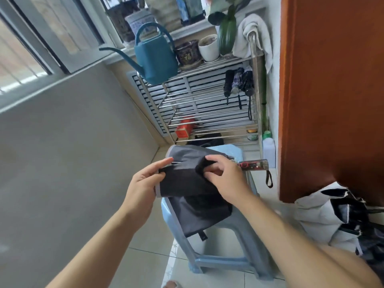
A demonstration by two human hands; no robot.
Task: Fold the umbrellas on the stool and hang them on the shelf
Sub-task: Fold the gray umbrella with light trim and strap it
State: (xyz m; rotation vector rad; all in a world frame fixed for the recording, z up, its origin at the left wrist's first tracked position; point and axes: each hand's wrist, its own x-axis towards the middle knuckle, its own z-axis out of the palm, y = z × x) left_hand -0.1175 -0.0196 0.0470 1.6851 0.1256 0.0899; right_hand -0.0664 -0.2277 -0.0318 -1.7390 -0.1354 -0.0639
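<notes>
- Left hand [143,183] pinches the near edge of the dark grey fabric umbrella w/ pale grey trim [187,181], thumb on top, fingers curled under the canopy.
- Right hand [223,177] grips the same canopy nearer the handle end, fingers bunched into the cloth.
- Umbrella is held just above the pale blue plastic stool [218,252]; loose canopy folds drape down onto the stool seat, a black strap tab hanging at the lower edge.
- Its clear plastic handle w/ red inner parts [254,164] sticks out past the stool's right side, black wrist loop dangling below it.
- Behind the stool: silver metal-rod shelf [207,104], several tiers.
- Three folded dark umbrellas [239,82] hang from the shelf's upper tier, right end, straps down.
- Teal plastic watering can [154,57] on the shelf's top tier, left; dark patterned pot and white pot [208,47] beside it; white towel [252,32] over the shelf's right post.
- Red box [185,126] low in the shelf, just behind the stool.
- Right of the stool: orange-brown wooden panel [332,90], white-and-black bag [332,213] at its foot.
</notes>
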